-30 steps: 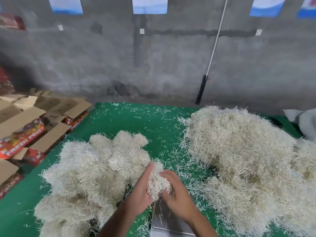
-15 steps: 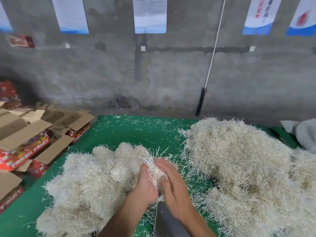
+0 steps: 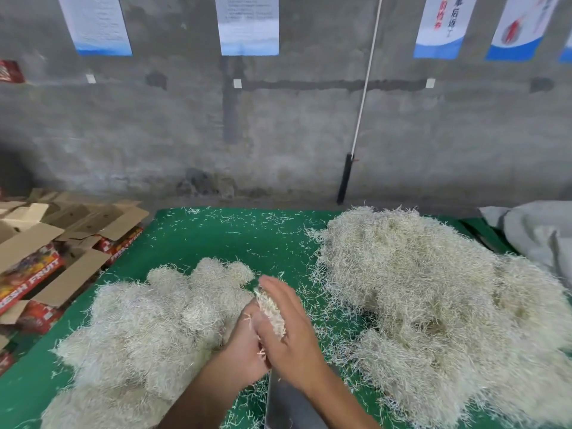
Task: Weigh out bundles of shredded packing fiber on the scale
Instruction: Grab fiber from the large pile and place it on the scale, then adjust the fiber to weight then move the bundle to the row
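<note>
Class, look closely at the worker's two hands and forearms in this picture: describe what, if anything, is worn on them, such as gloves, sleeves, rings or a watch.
Both hands are bare: the left hand and the right hand wear no gloves. Both forearms are bare as far as the picture's bottom edge, with no sleeve in view. No ring, watch or wristband shows on the visible parts, though some fingers are hidden.

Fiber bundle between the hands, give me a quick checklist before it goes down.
1. Bundle held: the fiber bundle is pressed between the left hand and right hand. Ok.
2. Scale pan free: the visible part of the metal scale pan is bare; the rest is hidden. Cannot tell.
3. Scale reading: no display in view. Cannot tell.
4. Drop spot: the pile of finished bundles lies beside the left hand. Ok.
5. Supply: the loose fiber heap is large. Ok.
</note>
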`<act>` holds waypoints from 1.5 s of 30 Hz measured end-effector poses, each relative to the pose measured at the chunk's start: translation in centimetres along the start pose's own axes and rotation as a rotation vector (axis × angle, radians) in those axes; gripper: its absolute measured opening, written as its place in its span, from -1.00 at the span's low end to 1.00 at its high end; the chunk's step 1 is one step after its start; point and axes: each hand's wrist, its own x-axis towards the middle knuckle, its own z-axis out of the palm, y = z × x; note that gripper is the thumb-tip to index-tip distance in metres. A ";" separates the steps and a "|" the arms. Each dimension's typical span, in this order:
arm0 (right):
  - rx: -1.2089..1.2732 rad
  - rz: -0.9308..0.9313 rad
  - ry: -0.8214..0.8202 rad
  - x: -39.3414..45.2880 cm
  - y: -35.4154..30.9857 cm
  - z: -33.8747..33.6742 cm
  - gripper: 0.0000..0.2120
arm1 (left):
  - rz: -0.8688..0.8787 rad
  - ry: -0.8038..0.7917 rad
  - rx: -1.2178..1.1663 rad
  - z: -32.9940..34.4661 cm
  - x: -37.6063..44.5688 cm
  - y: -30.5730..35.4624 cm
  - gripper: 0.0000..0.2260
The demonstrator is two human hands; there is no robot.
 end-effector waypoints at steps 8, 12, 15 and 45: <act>-0.081 -0.119 -0.007 -0.5 1.9 0.6 -0.65 | -0.028 -0.004 -0.103 0.7 0.9 0.3 -0.57; -0.103 0.026 0.068 1.6 2.8 -1.1 -0.62 | -0.115 -0.047 -0.070 1.6 0.8 0.1 -0.53; -0.209 -0.002 -0.016 0.5 4.1 -1.5 -0.58 | 0.008 -0.032 -0.152 0.5 1.9 2.5 -0.43; 0.146 0.348 -0.248 7.6 8.1 10.0 -0.50 | 0.144 0.190 -0.316 -18.5 5.6 15.3 -0.47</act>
